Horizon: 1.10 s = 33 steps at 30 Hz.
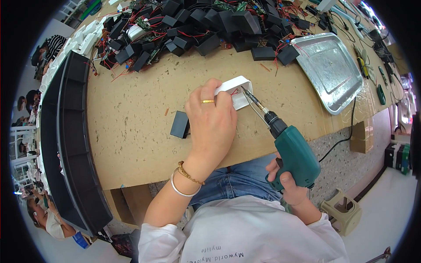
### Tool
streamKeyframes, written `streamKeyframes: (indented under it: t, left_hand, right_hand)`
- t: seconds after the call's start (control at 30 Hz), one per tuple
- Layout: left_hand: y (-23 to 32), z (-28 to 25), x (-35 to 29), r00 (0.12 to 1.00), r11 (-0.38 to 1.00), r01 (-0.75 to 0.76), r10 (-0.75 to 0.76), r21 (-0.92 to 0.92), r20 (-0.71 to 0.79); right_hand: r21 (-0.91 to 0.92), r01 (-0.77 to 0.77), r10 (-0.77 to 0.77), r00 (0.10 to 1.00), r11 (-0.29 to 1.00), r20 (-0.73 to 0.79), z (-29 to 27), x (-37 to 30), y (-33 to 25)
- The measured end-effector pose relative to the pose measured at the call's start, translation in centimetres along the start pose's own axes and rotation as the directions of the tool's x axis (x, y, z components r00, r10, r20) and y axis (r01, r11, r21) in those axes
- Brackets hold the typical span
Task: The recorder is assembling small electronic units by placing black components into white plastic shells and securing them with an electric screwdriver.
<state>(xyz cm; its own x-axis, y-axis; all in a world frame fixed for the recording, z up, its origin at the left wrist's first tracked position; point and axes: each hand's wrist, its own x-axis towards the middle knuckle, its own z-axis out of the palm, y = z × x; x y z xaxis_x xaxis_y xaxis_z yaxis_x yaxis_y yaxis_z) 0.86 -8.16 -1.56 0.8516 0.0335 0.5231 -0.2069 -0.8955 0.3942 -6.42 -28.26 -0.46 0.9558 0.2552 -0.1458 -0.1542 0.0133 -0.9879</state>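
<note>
My left hand grips a small white plastic housing against the tabletop, its fingers over the near left side. Thin red wires show inside the housing. In my right hand is a green pistol-grip soldering gun, fingers wrapped round its handle near the trigger. Its metal tip reaches over the housing's right end, close to the wires; whether it touches anything is too small to tell. A black rectangular box lies just left of my left wrist, partly hidden behind the hand.
Black boxes with red wires and circuit boards form a heap at the back. A metal tray lies at the right, with yellow-handled pliers beyond it. A long black divided bin lines the left edge. The gun's black cord hangs past the table's edge.
</note>
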Motion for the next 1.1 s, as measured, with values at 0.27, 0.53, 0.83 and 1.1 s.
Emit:
streamKeyframes:
  t: [0.27, 0.53, 0.83, 1.1]
  left_hand:
    - [0.1, -0.1, 0.2, 0.995, 0.995, -0.071, 0.076, 0.073, -0.07]
    - [-0.2, 0.2, 0.8, 0.999, 0.998, -0.035, 0.035, -0.06, -0.005]
    - [-0.2, 0.3, 0.8, 0.999, 0.998, -0.034, 0.034, -0.043, 0.02]
    - [-0.3, 0.4, 0.8, 0.999, 0.999, -0.035, 0.035, 0.001, 0.031]
  right_hand:
    - [0.005, 0.012, -0.012, 1.0, 1.0, -0.008, 0.0, 0.1, 0.0]
    - [0.041, 0.02, -0.02, 1.0, 0.999, -0.024, -0.1, 0.1, 0.3]
    - [0.052, -0.002, 0.003, 1.0, 0.999, -0.024, -0.1, 0.5, 0.3]
    - [0.069, 0.003, -0.001, 1.0, 0.998, -0.026, 0.1, 0.6, 0.4]
